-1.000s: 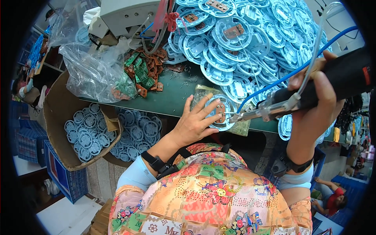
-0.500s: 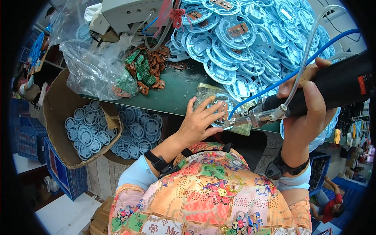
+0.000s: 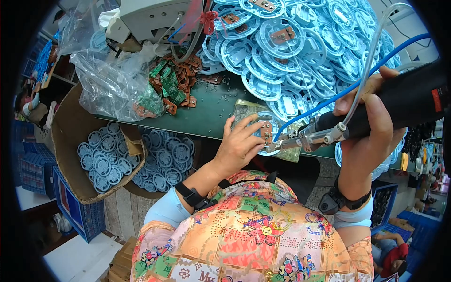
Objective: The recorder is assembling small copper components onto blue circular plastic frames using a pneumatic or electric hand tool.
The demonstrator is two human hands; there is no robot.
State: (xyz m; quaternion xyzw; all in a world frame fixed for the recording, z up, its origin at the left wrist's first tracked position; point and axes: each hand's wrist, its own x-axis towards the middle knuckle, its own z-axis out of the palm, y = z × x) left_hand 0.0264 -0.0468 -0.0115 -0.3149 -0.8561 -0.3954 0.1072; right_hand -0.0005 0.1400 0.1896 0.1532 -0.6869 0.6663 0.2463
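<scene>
My left hand (image 3: 239, 143) holds the left rim of a round light-blue plastic housing (image 3: 266, 117), fingers spread along it. A brown circuit board (image 3: 265, 130) lies inside that housing. Under it sits a crumpled, see-through yellowish pad (image 3: 242, 109). My right hand (image 3: 371, 110) wraps around a thick black powered screwdriver (image 3: 406, 101), tilted, with a metal nose (image 3: 300, 141) and air hoses. Its tip is at the board's near edge; the exact contact point is too small to tell. A blue hose (image 3: 329, 99) runs along it.
A high heap of blue housings (image 3: 277, 70) fills the far right. Loose brown and green boards (image 3: 176, 82) lie beside a clear plastic bag (image 3: 112, 84). A grey machine (image 3: 157, 19) stands behind. At left, a cardboard box (image 3: 68, 136) holds blue rings. Small screws dot the green tabletop (image 3: 188, 123).
The housing and my left hand have shifted slightly left, and the fingers sit further back on the rim, showing more board. The screwdriver has barely moved.
</scene>
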